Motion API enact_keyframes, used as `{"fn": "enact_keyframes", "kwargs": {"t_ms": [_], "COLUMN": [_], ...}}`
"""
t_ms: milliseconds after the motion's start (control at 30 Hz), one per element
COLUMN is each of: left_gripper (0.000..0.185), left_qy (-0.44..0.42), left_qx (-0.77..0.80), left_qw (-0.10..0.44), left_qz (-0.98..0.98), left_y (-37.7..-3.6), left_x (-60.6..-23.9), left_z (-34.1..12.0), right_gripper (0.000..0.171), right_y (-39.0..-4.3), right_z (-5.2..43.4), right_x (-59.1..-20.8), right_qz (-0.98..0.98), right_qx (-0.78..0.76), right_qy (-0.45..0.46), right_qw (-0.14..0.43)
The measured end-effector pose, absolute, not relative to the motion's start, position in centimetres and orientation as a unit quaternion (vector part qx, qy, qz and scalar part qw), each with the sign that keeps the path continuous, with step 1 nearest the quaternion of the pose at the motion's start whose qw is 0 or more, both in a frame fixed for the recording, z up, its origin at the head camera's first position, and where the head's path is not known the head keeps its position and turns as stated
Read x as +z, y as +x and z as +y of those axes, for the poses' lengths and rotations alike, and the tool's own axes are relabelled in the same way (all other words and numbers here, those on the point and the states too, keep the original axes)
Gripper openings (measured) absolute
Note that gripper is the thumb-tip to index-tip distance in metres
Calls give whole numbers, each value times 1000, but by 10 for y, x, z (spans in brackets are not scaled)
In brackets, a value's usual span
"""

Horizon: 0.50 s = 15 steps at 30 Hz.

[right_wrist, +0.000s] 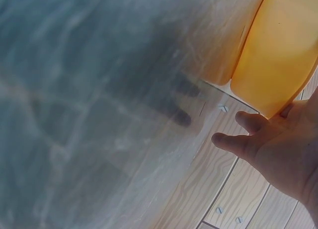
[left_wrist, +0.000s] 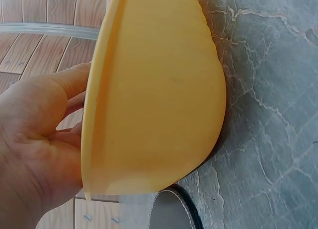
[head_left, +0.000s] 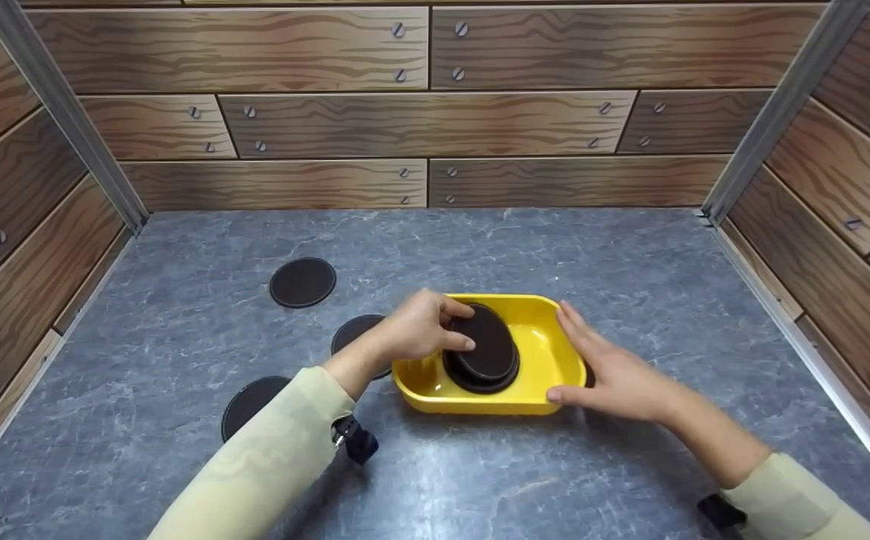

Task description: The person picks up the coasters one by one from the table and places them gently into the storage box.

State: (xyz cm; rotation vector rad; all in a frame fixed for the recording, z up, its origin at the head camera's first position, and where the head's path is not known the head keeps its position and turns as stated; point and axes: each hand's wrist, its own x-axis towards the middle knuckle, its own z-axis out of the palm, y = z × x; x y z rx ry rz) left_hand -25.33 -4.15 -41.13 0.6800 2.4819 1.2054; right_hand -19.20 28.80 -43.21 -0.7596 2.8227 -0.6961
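A yellow plastic tray (head_left: 547, 352) stands on the grey marbled table in the head view. Inside it, at the left, my left hand (head_left: 424, 326) pinches a round black coaster (head_left: 486, 341) between thumb and fingers. That coaster is tilted over another black coaster (head_left: 480, 386) in the tray. From the left wrist view, the tray's side wall (left_wrist: 159, 100) hides the fingertips and the coaster. My right hand (head_left: 615, 375) touches the tray's right end, fingers extended along the rim and thumb at the front corner. In the right wrist view its fingers look nearly straight.
Left of the tray, three more black coasters lie flat: one at the back (head_left: 303, 283), one partly behind the left wrist (head_left: 352, 330), one partly under the left sleeve (head_left: 251, 405). Wood-patterned walls (head_left: 427, 124) with metal corner posts (head_left: 67, 112) enclose the table.
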Motion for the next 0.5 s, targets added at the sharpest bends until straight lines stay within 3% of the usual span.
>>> {"fn": "enact_keyframes", "kwargs": {"t_ms": [500], "left_gripper": [49], "left_qy": [260], "left_qx": [344], "left_qw": [145], "left_qz": [891], "left_y": [-250], "left_x": [-400], "left_z": [-44], "right_gripper": [113], "right_y": [-192], "right_z": [290], "right_x": [-433], "right_qz": [936], "right_qx": [-235], "right_qy": [-255], "right_qw": [68]}}
